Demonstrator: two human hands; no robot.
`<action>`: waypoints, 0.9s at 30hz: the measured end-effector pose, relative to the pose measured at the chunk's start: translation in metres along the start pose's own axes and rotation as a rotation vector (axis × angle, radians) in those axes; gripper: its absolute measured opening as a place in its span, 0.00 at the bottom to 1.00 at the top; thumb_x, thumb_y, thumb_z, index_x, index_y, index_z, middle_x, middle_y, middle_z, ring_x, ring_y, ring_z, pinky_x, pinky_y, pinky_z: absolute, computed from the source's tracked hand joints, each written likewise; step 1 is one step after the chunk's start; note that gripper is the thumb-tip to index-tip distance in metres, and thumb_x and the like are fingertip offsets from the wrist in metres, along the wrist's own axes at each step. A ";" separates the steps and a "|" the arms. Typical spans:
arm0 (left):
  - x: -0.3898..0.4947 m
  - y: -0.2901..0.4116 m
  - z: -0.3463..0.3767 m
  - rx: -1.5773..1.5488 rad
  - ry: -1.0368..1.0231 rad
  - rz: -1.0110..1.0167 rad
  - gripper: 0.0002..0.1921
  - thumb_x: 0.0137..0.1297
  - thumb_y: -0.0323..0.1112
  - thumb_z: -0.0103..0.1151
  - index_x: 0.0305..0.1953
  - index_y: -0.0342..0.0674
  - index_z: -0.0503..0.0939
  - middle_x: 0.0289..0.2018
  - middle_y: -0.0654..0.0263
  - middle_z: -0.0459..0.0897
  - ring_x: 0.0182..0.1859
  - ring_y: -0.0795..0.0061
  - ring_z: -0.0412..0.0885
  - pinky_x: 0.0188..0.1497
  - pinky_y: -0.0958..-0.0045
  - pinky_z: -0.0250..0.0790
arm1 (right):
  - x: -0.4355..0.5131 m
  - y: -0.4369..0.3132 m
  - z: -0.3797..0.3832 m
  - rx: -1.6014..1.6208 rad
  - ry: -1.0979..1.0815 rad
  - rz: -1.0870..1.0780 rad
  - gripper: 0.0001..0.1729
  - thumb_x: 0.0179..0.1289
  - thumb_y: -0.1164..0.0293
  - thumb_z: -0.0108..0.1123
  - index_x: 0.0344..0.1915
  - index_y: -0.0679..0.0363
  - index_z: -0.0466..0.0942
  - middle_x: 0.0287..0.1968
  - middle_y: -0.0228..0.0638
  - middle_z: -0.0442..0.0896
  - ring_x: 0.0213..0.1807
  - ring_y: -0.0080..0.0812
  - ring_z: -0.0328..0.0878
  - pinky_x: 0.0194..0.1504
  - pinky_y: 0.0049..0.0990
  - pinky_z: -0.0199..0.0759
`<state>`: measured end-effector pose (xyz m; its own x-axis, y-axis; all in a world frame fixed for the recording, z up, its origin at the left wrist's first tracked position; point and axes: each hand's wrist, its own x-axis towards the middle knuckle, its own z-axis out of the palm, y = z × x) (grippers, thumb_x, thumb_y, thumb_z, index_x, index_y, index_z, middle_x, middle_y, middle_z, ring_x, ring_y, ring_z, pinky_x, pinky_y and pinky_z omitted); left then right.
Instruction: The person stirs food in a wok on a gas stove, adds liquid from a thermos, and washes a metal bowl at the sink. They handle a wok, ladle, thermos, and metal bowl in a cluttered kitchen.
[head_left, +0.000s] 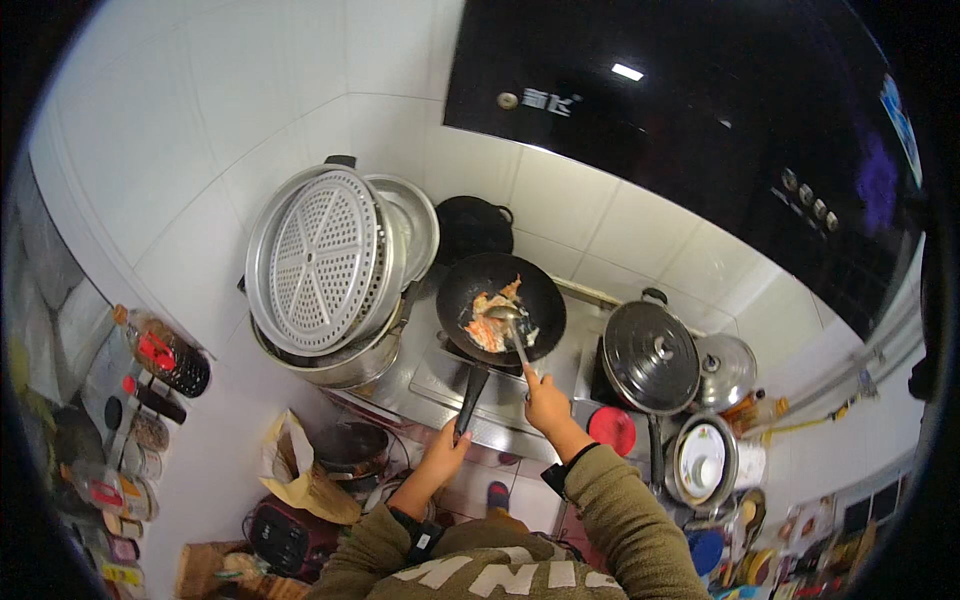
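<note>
My left hand is wrapped around the black handle of a dark wok over the stove's left burner. In the wok lies a heap of orange and whitish food, perhaps egg. My right hand grips the handle of a metal ladle. The ladle's bowl touches the food near the middle of the wok. Whether a flame burns under the wok is hidden.
Stacked aluminium steamer trays rest on a large pot at left. A lidded black pan stands right, beside a red round lid and a metal basin with bowls. A black range hood hangs above the stainless stove.
</note>
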<state>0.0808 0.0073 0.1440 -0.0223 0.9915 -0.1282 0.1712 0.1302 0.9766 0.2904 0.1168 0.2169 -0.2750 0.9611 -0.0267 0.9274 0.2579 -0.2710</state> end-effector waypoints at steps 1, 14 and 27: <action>-0.001 0.005 -0.002 -0.076 -0.052 -0.024 0.25 0.67 0.37 0.54 0.61 0.31 0.64 0.38 0.57 0.80 0.38 0.70 0.80 0.39 0.69 0.71 | 0.009 0.008 0.009 0.072 0.031 0.004 0.37 0.54 0.74 0.54 0.66 0.50 0.59 0.40 0.53 0.74 0.39 0.57 0.77 0.41 0.46 0.72; -0.005 0.040 -0.013 -0.078 -0.136 -0.207 0.27 0.70 0.39 0.52 0.65 0.37 0.60 0.33 0.69 0.75 0.33 0.80 0.72 0.35 0.74 0.69 | 0.096 0.068 0.001 1.359 -0.269 0.374 0.31 0.63 0.75 0.50 0.66 0.47 0.61 0.26 0.27 0.69 0.14 0.20 0.58 0.12 0.23 0.52; -0.005 0.024 -0.012 -0.092 -0.147 -0.184 0.20 0.72 0.38 0.48 0.60 0.34 0.64 0.33 0.68 0.75 0.32 0.79 0.72 0.37 0.74 0.69 | -0.015 0.077 -0.147 -0.315 0.080 -0.308 0.32 0.48 0.76 0.58 0.57 0.45 0.75 0.32 0.39 0.72 0.25 0.43 0.77 0.26 0.39 0.72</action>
<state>0.0736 0.0055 0.1703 0.1001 0.9411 -0.3229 0.0870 0.3151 0.9451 0.4036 0.1372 0.3378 -0.5417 0.8360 0.0875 0.8406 0.5392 0.0519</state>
